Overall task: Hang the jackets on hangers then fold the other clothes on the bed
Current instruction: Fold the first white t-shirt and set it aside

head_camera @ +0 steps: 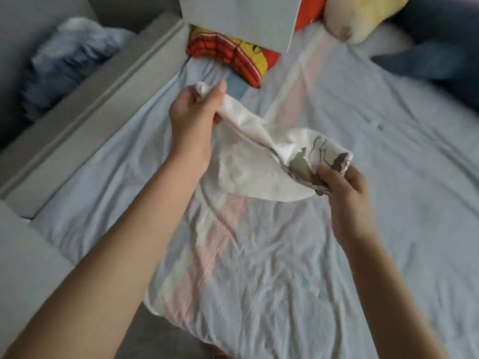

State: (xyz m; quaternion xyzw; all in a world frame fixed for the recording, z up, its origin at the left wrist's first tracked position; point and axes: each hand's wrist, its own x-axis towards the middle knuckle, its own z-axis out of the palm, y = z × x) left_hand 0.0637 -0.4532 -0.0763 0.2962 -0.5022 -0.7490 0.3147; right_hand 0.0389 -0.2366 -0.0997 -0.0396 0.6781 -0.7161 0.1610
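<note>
Both hands were up over the bed [272,268], and the white garment [246,156] hung stretched between them. The left hand [193,112] had its fingers curled tight round one bunched end, with a little knot of cloth poking out above the thumb. The right hand [343,187] pinched the other end, thumb on top, right where a grey print ran across the fabric. Between the two grips the garment sagged in a loose fold, lifted off the sheet; whether its low edge brushed the bed could not be told. What kind of garment it was could not be told either, as it was crumpled and blurred.

Under it lay the wrinkled pale blue sheet with pink and white stripes. At the far end of the bed sat a red cloth [233,57] with yellow patches, partly covered by a white panel [238,19]. A yellow cushion [355,19] lay to the right of that, with dark blue fabric [435,47] beside it. Along the left ran the grey frame [98,104], and beyond it a pile [70,58] of bluish clothes.
</note>
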